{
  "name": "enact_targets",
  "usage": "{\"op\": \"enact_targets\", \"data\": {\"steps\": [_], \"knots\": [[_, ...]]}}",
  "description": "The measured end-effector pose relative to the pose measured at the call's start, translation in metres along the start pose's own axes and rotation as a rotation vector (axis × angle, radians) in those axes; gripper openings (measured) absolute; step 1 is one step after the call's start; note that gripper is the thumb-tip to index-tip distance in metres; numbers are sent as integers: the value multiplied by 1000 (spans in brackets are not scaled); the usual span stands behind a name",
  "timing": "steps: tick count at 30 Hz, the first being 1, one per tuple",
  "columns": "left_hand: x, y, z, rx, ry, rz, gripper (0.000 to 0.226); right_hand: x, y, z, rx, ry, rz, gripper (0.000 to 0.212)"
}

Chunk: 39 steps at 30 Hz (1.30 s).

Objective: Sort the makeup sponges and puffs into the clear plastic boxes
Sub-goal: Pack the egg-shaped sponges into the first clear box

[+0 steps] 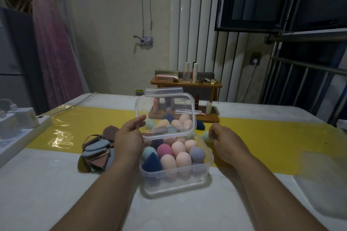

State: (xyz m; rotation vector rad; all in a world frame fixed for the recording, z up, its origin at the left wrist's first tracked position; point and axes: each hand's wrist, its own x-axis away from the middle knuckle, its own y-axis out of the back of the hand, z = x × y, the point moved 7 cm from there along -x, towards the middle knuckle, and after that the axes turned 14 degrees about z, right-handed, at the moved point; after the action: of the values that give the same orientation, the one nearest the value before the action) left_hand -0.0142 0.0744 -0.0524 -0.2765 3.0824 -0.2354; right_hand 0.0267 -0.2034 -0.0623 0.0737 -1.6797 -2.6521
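A clear rectangular plastic box [176, 180] stands open near the middle of the white desk [56, 193], with one hand at each side.

The box holds soft egg-shaped makeup sponges [183, 157] in peach, pink, lilac, pale blue and navy, packed closely. Its clear hinged lid [165, 112] stands up at 12 o'clock. The left hand [129, 140] grips the left edge of the lid. At 2 o'clock from the box, the right hand [223, 142] pinches a pale green sponge [205, 136] with curled fingers. A pile of flat puffs [99, 148], brown and grey-blue, lies on the desk at 9 o'clock. More loose sponges show through the lid, and a navy sponge [200, 124] lies just beside them at 1 o'clock. Behind, at 12 o'clock, a wooden organiser [206, 118] stands on the glossy yellow mat [262, 137].
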Motion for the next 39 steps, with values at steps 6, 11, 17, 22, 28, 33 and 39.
{"op": "enact_targets", "data": {"steps": [6, 11, 17, 22, 28, 33, 39], "knots": [[3, -6, -1, 12, -29, 32, 63, 22, 43, 13, -444, 152, -220, 22], [3, -7, 0, 32, -40, 50, 61, 45, 45, 65, -587, 377, -121, 25], [-1, -7, 2, 52, -48, 64, 63, 66, 10, 115, -411, 479, 258, 18], [-5, -5, 5, 50, -60, 64, 64, 69, -5, 124, -320, 449, 316, 8], [-5, -5, 5, 59, -65, 64, 65, 71, -13, 132, -290, 479, 372, 12], [-4, -6, 5, 44, -66, 62, 64, 73, -16, 133, -294, 499, 454, 12], [-3, -9, 1, 53, -89, 72, 64, 72, -26, 138, -255, 526, 492, 7]]}}
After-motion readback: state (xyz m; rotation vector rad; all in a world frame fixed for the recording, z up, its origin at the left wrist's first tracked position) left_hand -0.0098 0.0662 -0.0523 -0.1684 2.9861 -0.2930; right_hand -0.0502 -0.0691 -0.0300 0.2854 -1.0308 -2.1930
